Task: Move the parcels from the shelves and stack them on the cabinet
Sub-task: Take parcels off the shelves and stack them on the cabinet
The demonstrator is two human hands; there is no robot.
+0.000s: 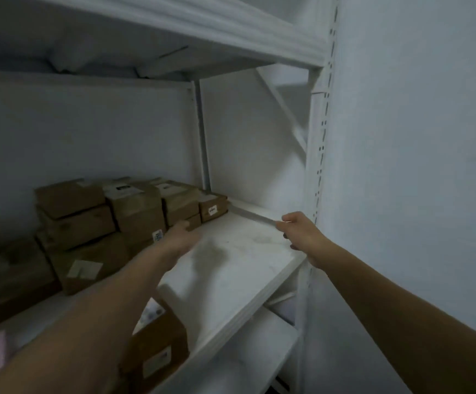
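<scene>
Both hands reach into the white shelf (pixel 231 251) at mid-frame. The left hand (pixel 181 237), blurred, stretches toward the cardboard parcels (pixel 134 211) stacked at centre left, its fingers apparently loose and spread, gripping nothing. The right hand (pixel 299 231), near the steel upright (pixel 319 166), is curled, though whether it pinches anything I cannot tell. The parcels sit packed together against the back wall, labels up, long axes running roughly back into the shelf. The cabinet is out of view.
</scene>
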